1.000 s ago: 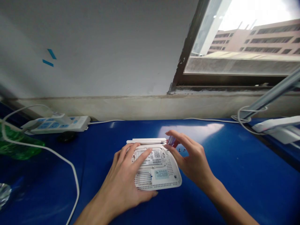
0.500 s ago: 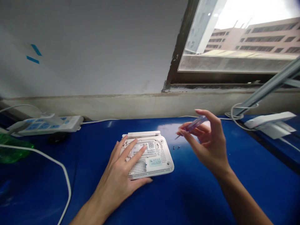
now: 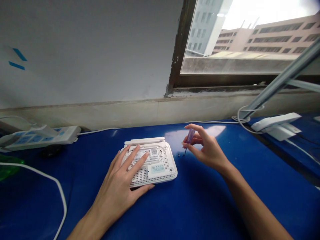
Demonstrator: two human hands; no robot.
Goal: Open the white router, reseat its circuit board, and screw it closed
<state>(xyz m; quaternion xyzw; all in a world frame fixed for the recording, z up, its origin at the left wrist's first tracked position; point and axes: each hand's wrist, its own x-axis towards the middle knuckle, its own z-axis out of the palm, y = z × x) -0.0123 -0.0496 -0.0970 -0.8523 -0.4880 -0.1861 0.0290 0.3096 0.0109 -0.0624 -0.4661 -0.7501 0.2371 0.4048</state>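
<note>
A white router [image 3: 160,169] lies underside up on the blue table, its labels and vent holes showing and its antenna [image 3: 145,141] along the far side. My left hand [image 3: 125,175] rests on its left half, fingers spread and thumb along the near edge. To the right, my right hand [image 3: 202,145] grips a small screwdriver [image 3: 190,136] by its clear purple handle. The shaft points down, its tip at the small screws [image 3: 178,155] on the table beside the router. Whether the tip touches a screw, I cannot tell.
A white power strip [image 3: 42,137] with plugs stands at the back left, near a dark round object [image 3: 51,150] and a green object [image 3: 10,166]. A white cable [image 3: 58,186] curves at front left. At right are a metal pole [image 3: 277,83] and a white plug-in device [image 3: 277,125].
My right hand has lowered the screwdriver, turning it more upright, and its tip has come down to the screws. My left hand stays on the router. The whole view has shifted slightly.
</note>
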